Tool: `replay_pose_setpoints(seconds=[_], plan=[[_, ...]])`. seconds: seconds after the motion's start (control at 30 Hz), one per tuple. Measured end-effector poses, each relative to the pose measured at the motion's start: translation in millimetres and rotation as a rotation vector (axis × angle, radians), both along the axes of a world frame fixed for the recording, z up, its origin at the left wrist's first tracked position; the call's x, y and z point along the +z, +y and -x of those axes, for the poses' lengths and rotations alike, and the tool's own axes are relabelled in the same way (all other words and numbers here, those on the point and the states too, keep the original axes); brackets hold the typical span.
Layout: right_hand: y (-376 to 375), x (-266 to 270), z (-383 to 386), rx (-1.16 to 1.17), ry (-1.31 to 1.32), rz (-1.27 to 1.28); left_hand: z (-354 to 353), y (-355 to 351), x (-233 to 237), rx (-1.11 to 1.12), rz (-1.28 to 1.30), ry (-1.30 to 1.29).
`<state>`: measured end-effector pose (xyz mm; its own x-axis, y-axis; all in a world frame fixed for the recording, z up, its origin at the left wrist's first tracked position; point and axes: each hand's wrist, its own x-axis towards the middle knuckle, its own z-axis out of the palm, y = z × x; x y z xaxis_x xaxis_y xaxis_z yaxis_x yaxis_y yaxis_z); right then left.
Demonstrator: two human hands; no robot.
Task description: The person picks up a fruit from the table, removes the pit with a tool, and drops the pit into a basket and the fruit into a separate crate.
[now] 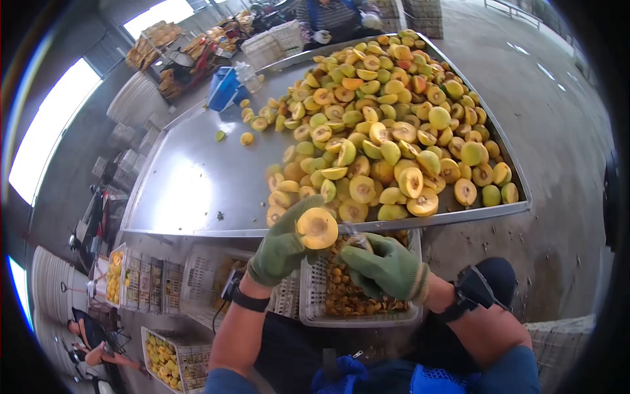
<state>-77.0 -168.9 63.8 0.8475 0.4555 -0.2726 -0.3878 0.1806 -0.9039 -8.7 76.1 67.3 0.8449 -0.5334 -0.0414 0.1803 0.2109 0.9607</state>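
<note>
My left hand (279, 251), in a green glove, grips a halved yellow peach (317, 228) with its cut face and brown hollow turned toward me. My right hand (388, 268), gloved the same, is closed around a small metal tool (355, 236), whose tip points toward the peach half a short way off. Much of the tool is hidden by the fingers. Both hands are over the near edge of a metal table (190, 190). Just beyond them lies a big heap of halved peaches (387, 131). Below, a white crate (367, 322) holds many small brown pieces.
A blue container (225, 88) and a clear bottle (247, 77) stand on the table's far left. More crates stand at left, one with peach halves (162, 360). Another person (335, 20) works across the table, and someone sits (98, 341) at lower left.
</note>
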Motion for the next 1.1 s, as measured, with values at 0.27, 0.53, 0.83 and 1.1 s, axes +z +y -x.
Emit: replay_pose_setpoints(seconds=[0.27, 0.53, 0.83, 1.1], plan=[[15.2, -42.5, -9.1, -0.211, -0.374, 0.276, 5.3, -15.5, -26.3, -0.064, 0.024, 0.030], [15.7, -53.7, -6.4, -0.153, -0.524, 0.592, 3.3, -27.7, -57.2, -0.039, 0.127, 0.123], [12.6, -37.7, -6.2, -0.178, -0.676, 0.758, 6.4, -31.7, -45.9, -0.010, -0.270, -0.227], [11.8, -42.4, -11.3, -0.034, -0.622, 0.948, 6.1, -38.4, -49.3, 0.045, -0.258, -0.064]])
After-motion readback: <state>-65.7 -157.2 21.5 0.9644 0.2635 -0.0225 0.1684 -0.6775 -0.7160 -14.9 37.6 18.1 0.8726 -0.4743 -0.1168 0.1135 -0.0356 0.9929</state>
